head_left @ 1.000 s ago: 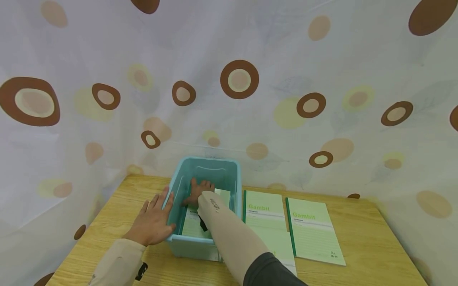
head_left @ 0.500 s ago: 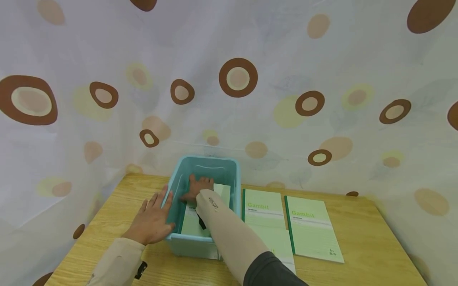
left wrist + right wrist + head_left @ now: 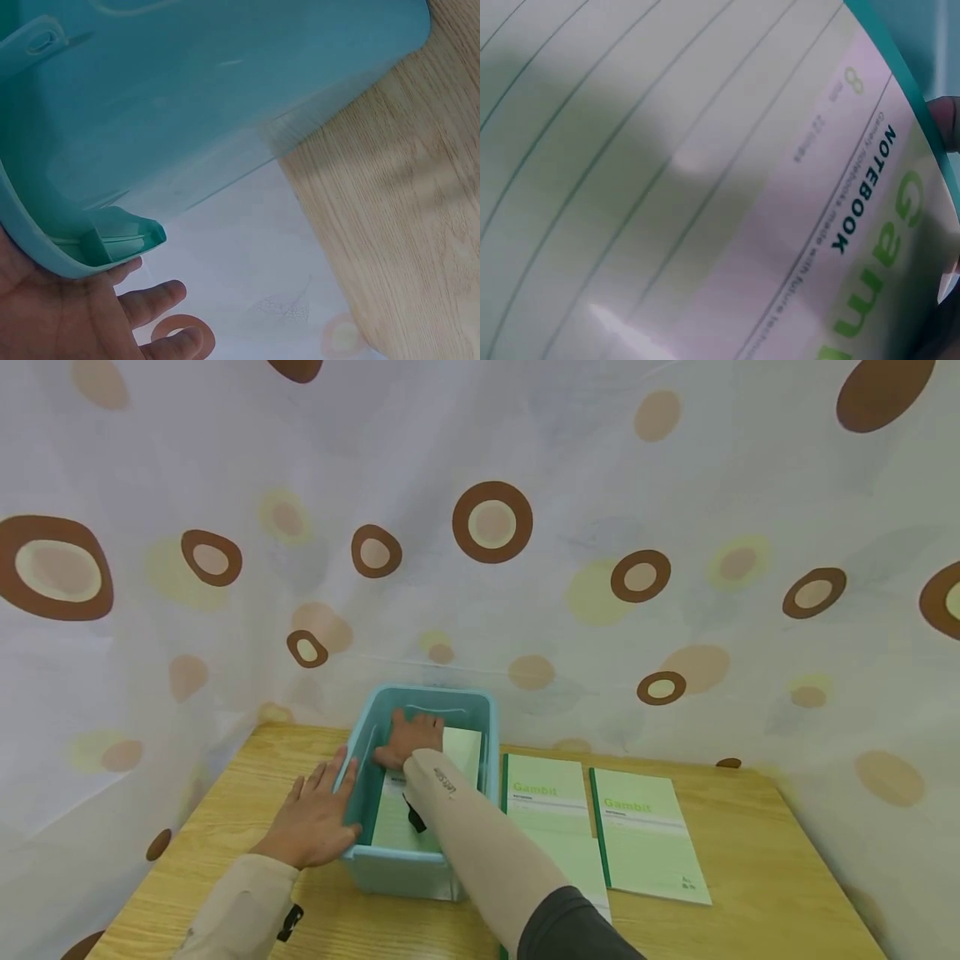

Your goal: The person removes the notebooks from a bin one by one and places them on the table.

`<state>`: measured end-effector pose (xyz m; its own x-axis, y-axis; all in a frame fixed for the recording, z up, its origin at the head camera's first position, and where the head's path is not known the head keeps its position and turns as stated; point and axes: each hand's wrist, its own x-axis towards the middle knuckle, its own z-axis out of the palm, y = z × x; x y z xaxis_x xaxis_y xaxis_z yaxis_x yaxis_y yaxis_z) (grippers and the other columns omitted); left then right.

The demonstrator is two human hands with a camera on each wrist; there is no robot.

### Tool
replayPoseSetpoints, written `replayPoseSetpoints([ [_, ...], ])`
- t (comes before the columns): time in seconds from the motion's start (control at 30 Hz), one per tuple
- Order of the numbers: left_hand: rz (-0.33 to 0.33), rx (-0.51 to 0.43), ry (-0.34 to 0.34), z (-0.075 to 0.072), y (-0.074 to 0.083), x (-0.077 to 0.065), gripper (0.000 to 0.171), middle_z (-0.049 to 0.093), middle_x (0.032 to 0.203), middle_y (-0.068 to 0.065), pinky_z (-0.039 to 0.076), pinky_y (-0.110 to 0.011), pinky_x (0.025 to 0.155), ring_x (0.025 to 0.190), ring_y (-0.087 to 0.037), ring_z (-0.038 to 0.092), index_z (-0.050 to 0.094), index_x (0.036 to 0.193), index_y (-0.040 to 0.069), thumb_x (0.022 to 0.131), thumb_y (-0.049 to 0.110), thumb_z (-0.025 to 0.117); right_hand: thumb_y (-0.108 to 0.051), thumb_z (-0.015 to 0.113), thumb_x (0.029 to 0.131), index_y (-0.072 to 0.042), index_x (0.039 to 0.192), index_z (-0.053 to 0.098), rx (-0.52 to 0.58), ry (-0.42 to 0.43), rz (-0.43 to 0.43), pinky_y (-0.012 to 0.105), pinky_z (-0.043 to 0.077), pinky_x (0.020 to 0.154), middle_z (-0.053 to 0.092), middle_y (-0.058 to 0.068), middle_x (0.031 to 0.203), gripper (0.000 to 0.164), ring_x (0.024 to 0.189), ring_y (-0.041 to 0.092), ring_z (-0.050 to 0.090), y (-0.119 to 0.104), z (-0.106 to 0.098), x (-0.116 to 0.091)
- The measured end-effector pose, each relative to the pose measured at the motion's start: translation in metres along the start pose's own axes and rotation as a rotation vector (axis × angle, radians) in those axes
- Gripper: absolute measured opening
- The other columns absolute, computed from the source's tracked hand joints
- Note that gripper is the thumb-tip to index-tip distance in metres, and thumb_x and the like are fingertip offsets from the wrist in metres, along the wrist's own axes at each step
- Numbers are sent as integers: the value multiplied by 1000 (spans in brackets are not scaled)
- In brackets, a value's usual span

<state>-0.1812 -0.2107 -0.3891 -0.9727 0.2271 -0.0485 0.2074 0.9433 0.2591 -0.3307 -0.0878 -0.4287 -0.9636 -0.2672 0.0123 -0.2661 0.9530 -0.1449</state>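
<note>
A light blue plastic bin (image 3: 397, 855) stands on the table with a pale green notebook (image 3: 392, 822) inside it. My right hand (image 3: 408, 739) reaches into the bin and grips this notebook near its upper end. Close up in the right wrist view, the notebook cover (image 3: 667, 187) looks bowed, and a fingertip (image 3: 943, 124) shows at its dark green spine. Along the bin's left rim lies my left hand (image 3: 313, 825), fingers straight and spread. The left wrist view has its palm against the bin's rim (image 3: 34, 244). The right forearm hides part of the notebook.
Right of the bin lie more pale green notebooks: one behind (image 3: 546, 793), one in front (image 3: 573, 864) partly under my right forearm, and one farther right (image 3: 652, 835). A patterned curtain (image 3: 570, 635) hangs behind the wooden table (image 3: 757, 852).
My right hand has moved slightly toward the back of the bin, and the notebook's far end has shifted upward with it. The left hand stays at the rim. The head view has shifted slightly.
</note>
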Motion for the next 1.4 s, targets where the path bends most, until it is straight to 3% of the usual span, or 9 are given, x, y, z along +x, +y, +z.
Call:
replayPoseSetpoints([
  [0.3, 24, -19, -1, -2, 3, -1, 78, 8, 158, -27, 15, -68, 107, 138, -53, 18, 22, 149, -8, 88, 23, 59, -59, 53, 86, -23, 147, 35, 19, 53, -3, 45, 34, 99, 55, 13, 129, 73, 115, 28, 51, 8, -45, -8],
  [0.4, 26, -19, 2, -1, 2, -1, 78, 7, 158, -27, 15, -68, 108, 139, -53, 17, 21, 149, -9, 88, 23, 58, -57, 56, 85, -21, 136, 43, 62, 110, -40, 43, 37, 89, 59, 11, 111, 64, 100, 27, 53, 11, -63, -12],
  [0.53, 28, -21, -1, 0, 3, 0, 78, 8, 157, -27, 15, -68, 108, 139, -52, 17, 22, 149, -8, 88, 22, 58, -50, 56, 82, -20, 117, 47, 80, 215, -72, 38, 34, 76, 52, 5, 87, 47, 80, 23, 48, 16, -85, -16],
  [0.83, 34, -10, 21, 3, 3, 0, 79, 10, 157, -28, 16, -68, 107, 138, -53, 19, 23, 149, -9, 85, 22, 57, -51, 59, 83, -15, 123, 46, 174, 298, -65, 37, 37, 78, 52, 5, 90, 56, 82, 21, 48, 33, -158, -35],
  [1.17, 42, -11, 3, 4, 2, 0, 82, 9, 156, -29, 16, -70, 106, 136, -55, 19, 20, 149, -9, 85, 23, 59, -39, 62, 78, -14, 117, 41, 378, 320, -73, 39, 34, 82, 51, 6, 88, 51, 80, 23, 48, 79, -222, -69],
  [1.27, 49, -9, -6, 3, 1, 0, 82, 8, 156, -29, 16, -70, 106, 136, -55, 19, 20, 149, -9, 85, 24, 60, -35, 62, 75, -13, 117, 42, 377, 307, -81, 40, 34, 81, 53, 7, 88, 51, 79, 24, 49, 102, -228, -83],
  [1.4, 53, -6, -9, 3, 1, 0, 82, 8, 156, -30, 15, -70, 105, 136, -56, 19, 19, 149, -10, 86, 24, 59, -33, 61, 72, -11, 114, 45, 312, 272, -73, 40, 34, 77, 55, 8, 84, 50, 75, 26, 50, 141, -219, -100],
])
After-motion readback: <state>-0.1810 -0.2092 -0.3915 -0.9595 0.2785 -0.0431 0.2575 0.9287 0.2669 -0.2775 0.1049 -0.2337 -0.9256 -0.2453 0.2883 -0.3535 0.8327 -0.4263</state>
